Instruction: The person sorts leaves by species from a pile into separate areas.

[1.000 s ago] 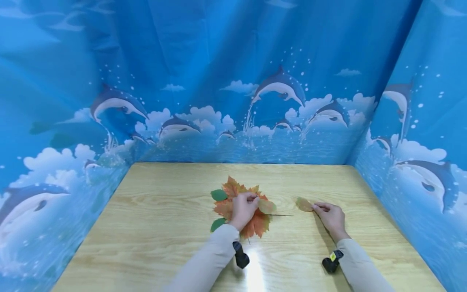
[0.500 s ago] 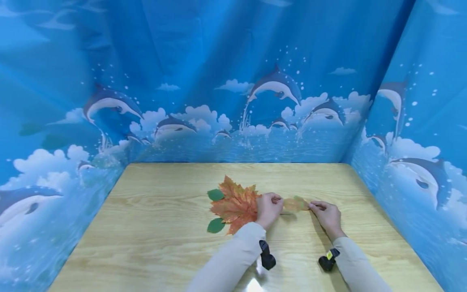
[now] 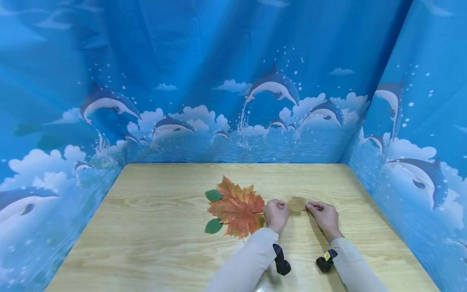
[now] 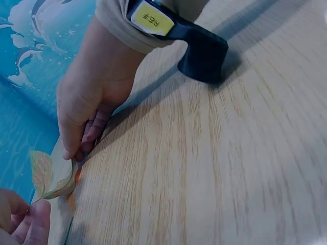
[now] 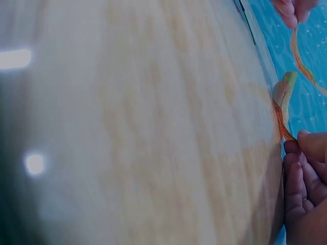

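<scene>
My left hand point(image 3: 276, 215) pinches a small pale green-and-pink leaf by its stem. Opposite it, my right hand point(image 3: 326, 218) pinches a second small leaf by its stem. From the head view the two leaves point(image 3: 297, 203) overlap between the hands. Seen by the left wrist camera, the left hand's leaf point(image 4: 42, 172) stands upright beside the right hand's curved leaf point(image 4: 64, 187). Just left of my left hand, orange-red maple leaves point(image 3: 238, 211) lie fanned on the table. Two green leaves point(image 3: 213, 226) poke out at their left side.
The wood-grain table point(image 3: 157, 243) reaches back to a blue curtain point(image 3: 226, 61) printed with dolphins. Black wrist cameras point(image 3: 281, 260) hang from both sleeves. A thin stem point(image 3: 243, 241) sticks out from the maple leaves' lower edge.
My left hand has moved right, off the maple leaves, carrying its leaf up to the right hand's leaf. The right hand has stayed nearly in place, holding its leaf.
</scene>
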`<action>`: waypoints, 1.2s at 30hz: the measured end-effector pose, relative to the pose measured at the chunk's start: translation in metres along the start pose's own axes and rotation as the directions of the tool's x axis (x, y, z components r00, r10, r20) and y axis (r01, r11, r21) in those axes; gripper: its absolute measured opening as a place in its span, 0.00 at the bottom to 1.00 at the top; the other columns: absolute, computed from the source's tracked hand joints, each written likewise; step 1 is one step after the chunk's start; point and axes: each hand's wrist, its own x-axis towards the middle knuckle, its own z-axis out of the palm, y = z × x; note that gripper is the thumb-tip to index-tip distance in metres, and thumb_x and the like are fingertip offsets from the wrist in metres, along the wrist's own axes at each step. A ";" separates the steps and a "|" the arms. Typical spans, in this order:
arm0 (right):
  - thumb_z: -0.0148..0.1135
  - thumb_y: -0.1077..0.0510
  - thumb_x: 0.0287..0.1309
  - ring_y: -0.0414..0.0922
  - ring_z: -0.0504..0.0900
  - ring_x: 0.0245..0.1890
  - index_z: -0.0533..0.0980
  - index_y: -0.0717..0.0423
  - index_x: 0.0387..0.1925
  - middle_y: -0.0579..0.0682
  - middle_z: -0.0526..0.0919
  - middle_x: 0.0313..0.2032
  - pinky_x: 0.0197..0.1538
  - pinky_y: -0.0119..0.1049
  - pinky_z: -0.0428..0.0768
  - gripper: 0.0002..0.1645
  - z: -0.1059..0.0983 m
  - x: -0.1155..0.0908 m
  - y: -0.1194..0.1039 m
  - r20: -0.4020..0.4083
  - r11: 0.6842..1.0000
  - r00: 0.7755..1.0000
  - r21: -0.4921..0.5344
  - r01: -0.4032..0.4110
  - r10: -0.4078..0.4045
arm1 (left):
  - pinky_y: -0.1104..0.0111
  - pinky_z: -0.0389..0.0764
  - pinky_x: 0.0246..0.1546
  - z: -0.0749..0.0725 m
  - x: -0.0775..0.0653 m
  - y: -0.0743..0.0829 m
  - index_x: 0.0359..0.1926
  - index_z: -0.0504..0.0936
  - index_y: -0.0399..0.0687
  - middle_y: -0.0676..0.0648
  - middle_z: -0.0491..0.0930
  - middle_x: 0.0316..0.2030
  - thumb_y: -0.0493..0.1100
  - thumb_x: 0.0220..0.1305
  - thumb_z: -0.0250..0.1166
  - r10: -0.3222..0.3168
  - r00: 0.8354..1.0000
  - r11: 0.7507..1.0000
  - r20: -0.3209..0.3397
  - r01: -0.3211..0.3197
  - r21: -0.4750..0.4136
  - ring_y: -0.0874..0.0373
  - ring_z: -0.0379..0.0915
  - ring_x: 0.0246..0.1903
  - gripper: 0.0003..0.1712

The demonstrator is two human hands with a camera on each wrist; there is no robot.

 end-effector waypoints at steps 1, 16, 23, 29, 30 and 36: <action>0.65 0.54 0.60 0.37 0.80 0.30 0.83 0.62 0.44 0.57 0.86 0.37 0.35 0.28 0.73 0.16 0.000 0.000 0.000 0.001 1.000 1.000 0.000 -0.001 0.001 | 0.74 0.75 0.21 0.001 -0.001 0.001 0.22 0.85 0.48 0.58 0.76 0.15 0.33 0.53 0.66 -0.036 0.999 0.999 0.013 0.036 -0.029 0.68 0.72 0.16 0.07; 0.64 0.54 0.61 0.37 0.81 0.31 0.83 0.61 0.45 0.57 0.86 0.39 0.33 0.24 0.73 0.16 0.001 -0.002 -0.001 -0.001 1.000 1.000 0.006 -0.004 0.004 | 0.72 0.77 0.19 0.005 -0.004 0.012 0.26 0.86 0.41 0.51 0.79 0.16 0.32 0.56 0.68 -0.244 0.968 0.966 0.064 0.249 -0.076 0.62 0.76 0.14 0.04; 0.65 0.54 0.60 0.35 0.80 0.30 0.83 0.60 0.45 0.56 0.87 0.38 0.33 0.24 0.72 0.16 0.002 0.000 0.000 -0.005 0.999 1.000 0.007 -0.031 0.031 | 0.74 0.77 0.20 0.010 -0.006 0.009 0.27 0.86 0.40 0.50 0.79 0.17 0.31 0.55 0.69 -0.242 0.970 0.962 0.038 0.245 -0.123 0.62 0.77 0.14 0.03; 0.65 0.55 0.60 0.34 0.79 0.30 0.83 0.61 0.44 0.56 0.87 0.38 0.33 0.24 0.72 0.15 0.002 0.000 0.000 -0.018 1.000 1.000 0.012 -0.022 0.022 | 0.74 0.77 0.19 0.011 -0.007 0.006 0.26 0.87 0.42 0.51 0.80 0.17 0.33 0.55 0.69 -0.249 0.968 0.963 0.021 0.250 -0.096 0.63 0.77 0.16 0.03; 0.64 0.55 0.60 0.34 0.80 0.30 0.83 0.61 0.44 0.57 0.86 0.39 0.33 0.24 0.72 0.15 0.002 0.000 0.000 -0.017 1.000 1.000 0.014 -0.020 0.021 | 0.74 0.77 0.19 0.010 -0.008 0.006 0.27 0.87 0.41 0.51 0.80 0.18 0.33 0.55 0.69 -0.248 0.968 0.964 0.021 0.249 -0.094 0.63 0.77 0.16 0.02; 0.62 0.54 0.62 0.39 0.81 0.34 0.82 0.61 0.46 0.57 0.86 0.40 0.36 0.26 0.72 0.16 0.002 -0.001 0.000 -0.010 0.999 0.999 0.018 -0.031 0.031 | 0.74 0.77 0.20 0.011 -0.010 0.008 0.30 0.88 0.39 0.50 0.82 0.19 0.32 0.55 0.69 -0.214 0.976 0.973 0.034 0.216 -0.080 0.63 0.78 0.18 0.02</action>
